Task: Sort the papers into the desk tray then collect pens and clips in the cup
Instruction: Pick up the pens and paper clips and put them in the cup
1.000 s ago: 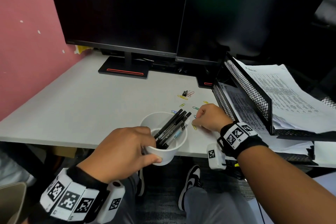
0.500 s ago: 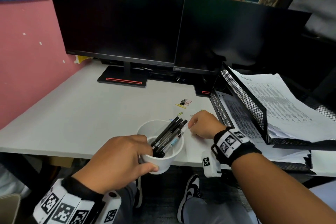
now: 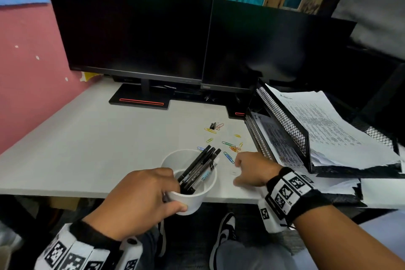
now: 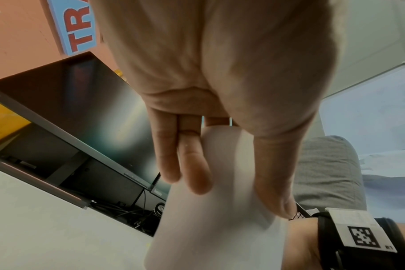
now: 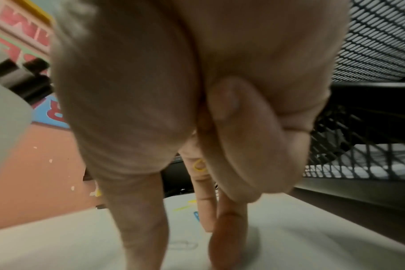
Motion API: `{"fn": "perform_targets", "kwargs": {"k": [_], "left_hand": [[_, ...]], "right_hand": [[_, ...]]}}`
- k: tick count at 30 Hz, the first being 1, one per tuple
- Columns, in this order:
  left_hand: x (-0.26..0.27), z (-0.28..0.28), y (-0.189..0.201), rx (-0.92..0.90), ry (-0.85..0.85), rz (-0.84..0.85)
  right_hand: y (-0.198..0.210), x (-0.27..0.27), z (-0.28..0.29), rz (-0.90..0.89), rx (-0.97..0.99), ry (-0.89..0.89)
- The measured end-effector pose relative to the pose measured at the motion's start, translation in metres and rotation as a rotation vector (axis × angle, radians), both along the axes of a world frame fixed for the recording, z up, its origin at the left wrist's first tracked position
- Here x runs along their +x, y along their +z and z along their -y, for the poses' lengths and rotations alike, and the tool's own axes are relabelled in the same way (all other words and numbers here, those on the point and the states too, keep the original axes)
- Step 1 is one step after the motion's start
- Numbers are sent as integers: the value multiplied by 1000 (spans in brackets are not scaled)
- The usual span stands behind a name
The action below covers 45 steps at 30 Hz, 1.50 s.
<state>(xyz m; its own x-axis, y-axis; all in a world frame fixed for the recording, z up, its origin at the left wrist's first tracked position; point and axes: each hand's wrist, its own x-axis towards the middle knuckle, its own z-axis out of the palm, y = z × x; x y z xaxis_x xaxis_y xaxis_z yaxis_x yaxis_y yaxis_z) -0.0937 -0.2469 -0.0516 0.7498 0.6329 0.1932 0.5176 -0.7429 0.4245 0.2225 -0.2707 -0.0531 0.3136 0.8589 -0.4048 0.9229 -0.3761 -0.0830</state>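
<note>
From the head view, my left hand (image 3: 140, 199) grips the white paper cup (image 3: 190, 200) at the near edge of the white worktop (image 3: 87, 149), fingers and thumb curled round its wall. I count four black pens (image 3: 200, 170) leaning in it. My right hand (image 3: 252, 170) rests on the worktop just right of the cup, thumb and forefinger reaching down; whether they pinch anything I cannot tell here. About nine coloured paper clips (image 3: 229, 150) and one black binder clip (image 3: 212, 126) lie scattered beyond it. The black mesh desk tray (image 3: 282, 120) on the right has two tiers, both holding printed papers (image 3: 328, 127). Two dark monitors (image 3: 135, 35) stand behind.

In the left wrist view, the left hand (image 4: 220, 91) has two fingers (image 4: 192, 169) and the thumb pressed on the cup (image 4: 215, 228).

In the right wrist view, the right hand (image 5: 173, 91) has its fingertips (image 5: 224, 246) on the worktop beside one pale paper clip (image 5: 183, 244); one yellow clip (image 5: 199, 165) sits tucked against the curled fingers.
</note>
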Motion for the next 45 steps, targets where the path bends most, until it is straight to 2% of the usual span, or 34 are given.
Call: {"fn": "perform_targets", "kwargs": {"k": [9,15,25,30,36,45], "left_hand": [[6,3,0,14,-5,-13],[6,4,1,13,-9,-19],[5,2,1,-7,8,-33],[2,2,2,-15,21,-21],[4,0,-1,-15,25,-5],[3,0,-1,-13,14,7]], "right_hand": [[-12,-7,-10,-1,80,-18],[-13,-1,-18,-60,331,-154],[-28,4,-51,-6,290,-152],[-24,18,-50,-100,245,-209],[-5,30,-37,-342,378,-297],[-9,29,-37,-361,362,-320]]}}
